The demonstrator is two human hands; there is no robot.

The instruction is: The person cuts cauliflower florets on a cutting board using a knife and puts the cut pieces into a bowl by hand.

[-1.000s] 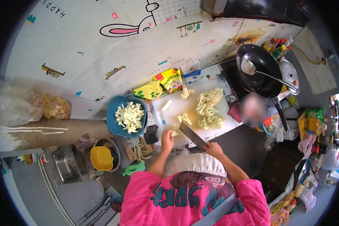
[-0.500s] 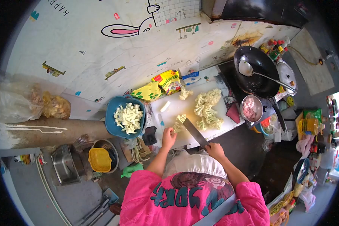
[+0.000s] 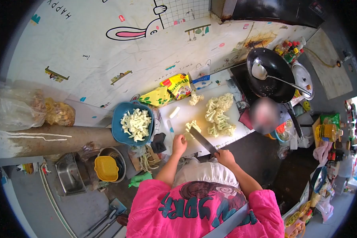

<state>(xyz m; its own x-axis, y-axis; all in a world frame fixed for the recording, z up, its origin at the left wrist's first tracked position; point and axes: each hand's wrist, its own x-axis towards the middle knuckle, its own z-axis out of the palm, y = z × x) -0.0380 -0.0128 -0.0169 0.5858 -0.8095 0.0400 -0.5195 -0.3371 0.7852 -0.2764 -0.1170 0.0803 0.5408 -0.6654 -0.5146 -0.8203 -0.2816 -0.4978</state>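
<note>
My right hand (image 3: 226, 158) grips the handle of a kitchen knife (image 3: 203, 141), its broad blade slanting up and left over the white cutting board (image 3: 174, 129). The blade's tip touches or overlaps a small cauliflower piece (image 3: 192, 125). Just left of that piece, my left hand (image 3: 179, 144) is closed with curled fingers at the board's near edge; whatever is in it, if anything, is hidden. Larger cauliflower chunks (image 3: 220, 113) lie on the right of the board, a smaller floret (image 3: 195, 98) at the back. A white stalk piece (image 3: 174, 112) rests at the left.
Left of the board stands a blue basin (image 3: 117, 129) holding cut cauliflower (image 3: 136, 124). Yellow packets (image 3: 177, 86) line the wall behind. To the right, a black wok (image 3: 271, 89) with a ladle (image 3: 260, 72) sits on the stove. A yellow basket (image 3: 106, 168) is at lower left.
My left hand has drawn back slightly from the cauliflower piece, its fingers now curled in. The knife tip has shifted a little left and down.
</note>
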